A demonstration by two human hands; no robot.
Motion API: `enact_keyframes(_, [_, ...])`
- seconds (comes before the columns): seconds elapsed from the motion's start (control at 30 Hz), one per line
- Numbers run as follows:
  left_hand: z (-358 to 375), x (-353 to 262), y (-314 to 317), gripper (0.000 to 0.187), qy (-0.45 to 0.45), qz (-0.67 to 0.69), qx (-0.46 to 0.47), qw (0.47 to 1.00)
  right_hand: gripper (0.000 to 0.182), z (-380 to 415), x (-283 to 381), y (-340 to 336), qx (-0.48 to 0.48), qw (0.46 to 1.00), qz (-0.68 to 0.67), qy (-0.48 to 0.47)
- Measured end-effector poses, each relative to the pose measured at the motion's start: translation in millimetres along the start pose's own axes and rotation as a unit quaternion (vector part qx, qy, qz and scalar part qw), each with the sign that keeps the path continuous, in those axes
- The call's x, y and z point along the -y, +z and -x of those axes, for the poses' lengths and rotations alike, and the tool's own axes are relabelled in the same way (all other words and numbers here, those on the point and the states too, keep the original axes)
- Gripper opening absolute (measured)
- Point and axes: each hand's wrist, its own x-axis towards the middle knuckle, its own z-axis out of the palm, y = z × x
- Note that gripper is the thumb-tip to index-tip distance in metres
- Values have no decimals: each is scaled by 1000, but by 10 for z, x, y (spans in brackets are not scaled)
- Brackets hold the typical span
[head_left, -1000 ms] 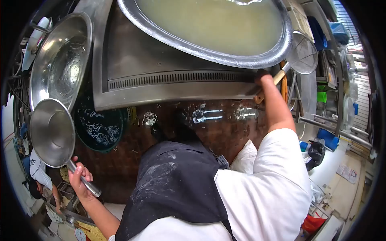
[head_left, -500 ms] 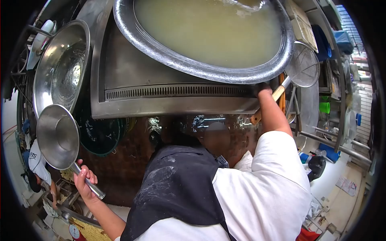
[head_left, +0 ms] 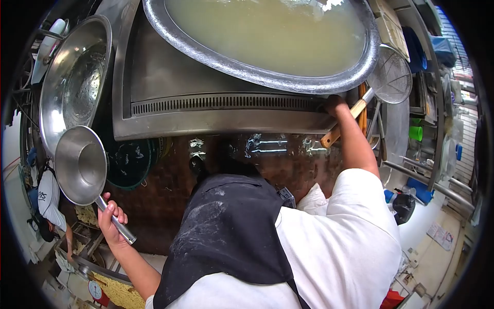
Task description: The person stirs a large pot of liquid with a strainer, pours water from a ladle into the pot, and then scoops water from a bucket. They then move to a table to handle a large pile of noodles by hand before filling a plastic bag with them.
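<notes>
My left hand [head_left: 111,220] is wrapped round the handle of a deep metal ladle [head_left: 81,166], whose bowl appears empty. It is held up at the left, in front of a wide steel basin [head_left: 77,92]. My right hand [head_left: 337,106] is at the front right of the stove, just below the rim of a large pot [head_left: 242,77] of cloudy yellowish liquid. Shadow hides its fingers, so I cannot make out what they grip. Close beside that hand are a wooden handle [head_left: 332,137] and a round wire strainer [head_left: 392,77].
A steel stove [head_left: 206,123] with a slotted strip bears the pot. Below it, a dark green tub [head_left: 128,162] stands on the wet brick floor [head_left: 226,216]. Another person [head_left: 49,198] works at the far left, near trays of noodles [head_left: 118,293] and a red scale [head_left: 98,293].
The ladle in my left hand has moved slightly to the right and up. The view has shifted a little; my right hand stays by the pot's rim.
</notes>
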Motion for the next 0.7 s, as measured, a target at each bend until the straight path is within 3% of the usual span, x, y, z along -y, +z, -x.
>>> enact_keyframes(0.07, [4, -7, 12, 41, -3, -5, 4, 1000, 54, -1, -6, 15, 20, 999, 25, -33])
enact_keyframes(0.13, [26, -11, 25, 42, -10, -12, 6, 1000, 70, 306, 180, -271, 3, 995, -88, 50])
enact_keyframes(0.27, [75, 1, 33, 43, -14, -13, 0, 1000, 72, 438, 316, -361, 34, 999, -22, -7])
enact_keyframes(0.37, [139, 19, -1, 43, -17, -17, -7, 1000, 70, 346, 266, -323, 37, 999, 0, -33])
enact_keyframes(0.53, [195, 91, -80, 43, -29, -8, -19, 999, 46, -129, -16, 38, 7, 998, 61, -33])
enact_keyframes(0.7, [238, 134, -83, 44, -33, -16, -26, 999, 36, -340, -114, 265, -23, 997, 66, -26])
